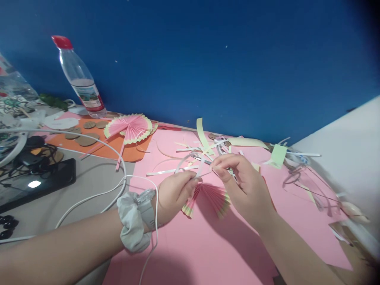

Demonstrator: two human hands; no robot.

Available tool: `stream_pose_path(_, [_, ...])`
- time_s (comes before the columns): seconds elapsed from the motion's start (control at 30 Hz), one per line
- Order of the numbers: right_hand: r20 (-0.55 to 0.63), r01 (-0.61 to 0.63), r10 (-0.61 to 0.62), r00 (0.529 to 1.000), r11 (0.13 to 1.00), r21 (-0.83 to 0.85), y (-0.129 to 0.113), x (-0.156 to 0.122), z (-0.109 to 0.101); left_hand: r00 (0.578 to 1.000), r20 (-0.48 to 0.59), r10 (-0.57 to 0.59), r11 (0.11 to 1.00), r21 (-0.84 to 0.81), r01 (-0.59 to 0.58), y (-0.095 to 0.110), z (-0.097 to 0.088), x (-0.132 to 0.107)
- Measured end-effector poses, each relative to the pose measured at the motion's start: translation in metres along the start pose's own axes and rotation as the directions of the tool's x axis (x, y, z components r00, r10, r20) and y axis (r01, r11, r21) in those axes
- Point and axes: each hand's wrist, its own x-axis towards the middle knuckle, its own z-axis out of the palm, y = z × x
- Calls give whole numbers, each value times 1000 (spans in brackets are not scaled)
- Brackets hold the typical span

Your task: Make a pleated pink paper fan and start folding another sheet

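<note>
My left hand (173, 194) is closed in a pinch on the top of a small pleated pink paper fan (208, 200) with a yellow-green edge, held just above a large pink paper sheet (208, 245). My right hand (242, 184) is closed too, its fingertips pinching a thin white strip (192, 160) that loops up over the fan's top. The two hands are a few centimetres apart. A grey scrunchie and a watch sit on my left wrist. A finished pink fan on a stick (129, 128) lies further back on orange paper.
Paper strips and scraps (208, 146) litter the pink sheet's far edge. A plastic bottle with a red cap (80, 79) stands at the back left by the blue wall. A phone (35, 184), white cables (97, 196) and brown card discs (86, 138) lie at left.
</note>
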Motion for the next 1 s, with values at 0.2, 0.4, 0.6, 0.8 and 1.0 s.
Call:
stream_pose_path(0.2, [-137, 90, -97, 986, 994, -56, -1, 2, -8, 997, -33, 65, 995, 75, -62, 0, -2, 2])
stream_pose_path(0.4, [-254, 118, -120, 960, 993, -22, -15, 5, -11, 993, -38, 114, 992, 50, -112, -1, -2, 0])
stream_pose_path(0.6, [-315, 31, 3, 949, 994, 104, -20, 7, -15, 984, -123, 130, 980, -135, -147, 0, -1, -4])
stream_pose_path(0.8, [238, -124, 130, 963, 992, -38, -17, -1, 7, 961, -85, 262, 958, -98, -270, -3, -2, -1])
stream_pose_path(1.0, [-20, -160, 171, 985, 954, 253, -19, -2, 12, 890, -251, 381, 924, 54, -380, -6, -1, -1])
